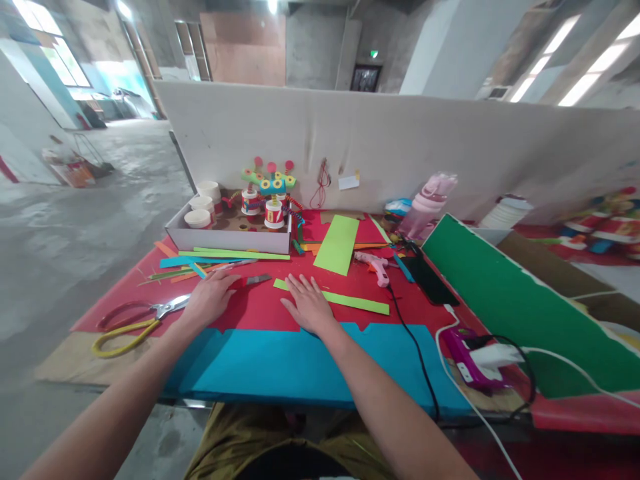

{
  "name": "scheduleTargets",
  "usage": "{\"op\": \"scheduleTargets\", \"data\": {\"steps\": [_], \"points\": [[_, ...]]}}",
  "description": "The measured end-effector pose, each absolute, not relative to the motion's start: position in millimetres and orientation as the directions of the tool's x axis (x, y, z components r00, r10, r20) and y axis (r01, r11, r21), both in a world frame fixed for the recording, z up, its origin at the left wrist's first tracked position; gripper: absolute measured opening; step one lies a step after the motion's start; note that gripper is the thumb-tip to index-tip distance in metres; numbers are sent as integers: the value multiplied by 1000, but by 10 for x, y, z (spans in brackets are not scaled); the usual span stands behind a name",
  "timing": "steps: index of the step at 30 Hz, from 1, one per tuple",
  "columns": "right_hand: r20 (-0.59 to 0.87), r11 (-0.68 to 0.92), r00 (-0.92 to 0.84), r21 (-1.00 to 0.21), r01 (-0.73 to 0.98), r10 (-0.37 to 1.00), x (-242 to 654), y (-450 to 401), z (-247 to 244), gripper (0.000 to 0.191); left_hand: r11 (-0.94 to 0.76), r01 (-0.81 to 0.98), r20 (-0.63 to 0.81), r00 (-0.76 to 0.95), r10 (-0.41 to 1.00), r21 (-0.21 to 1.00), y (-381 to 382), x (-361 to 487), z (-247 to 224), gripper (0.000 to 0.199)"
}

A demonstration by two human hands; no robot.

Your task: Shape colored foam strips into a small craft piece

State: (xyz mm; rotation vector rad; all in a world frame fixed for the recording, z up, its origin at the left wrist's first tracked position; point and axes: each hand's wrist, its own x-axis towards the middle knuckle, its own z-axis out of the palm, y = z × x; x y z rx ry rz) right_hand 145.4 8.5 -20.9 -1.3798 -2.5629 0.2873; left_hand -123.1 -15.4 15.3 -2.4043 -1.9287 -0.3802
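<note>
Okay, right hand (309,308): fingers spread flat over green strip (357,303).
Left hand (211,298): fingers curled at knife (259,279); can't tell if gripping.
Strip: right end free on red sheet (270,312); hands apart.

1. Daylight glares from the windows (73,61) at upper left and bright strips (580,88) at upper right.
2. A ceiling lamp (273,6) glows at top centre.
3. Shadows on the desk (75,360) look soft.
4. Wide-angle distortion stretches the edges; far right is smeared.
</note>
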Motion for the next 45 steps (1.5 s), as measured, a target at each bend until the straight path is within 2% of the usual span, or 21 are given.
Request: {"op": "scheduleTargets", "data": {"steps": [13,20,27,36,45], "points": [[102,543,-537,-274,794,837,1451,88,-222,69,-323,935,206,291,934,146,-139,-1201,138,40],[100,541,-536,-278,794,838,1457,82,-197,69,-323,939,214,293,932,122,-93,-1236,128,39],[101,541,-536,-275,795,838,1451,88,-204,70,-246,966,236,221,947,84,-93,-1250,177,40],[85,538,-538,-280,795,839,1455,94,-208,70,-281,958,210,262,942,63,-93,-1180,186,40],[96,539,-535,-274,797,839,1450,88,-211,70,-378,913,212,343,915,156,-66,-1251,121,37]]}}
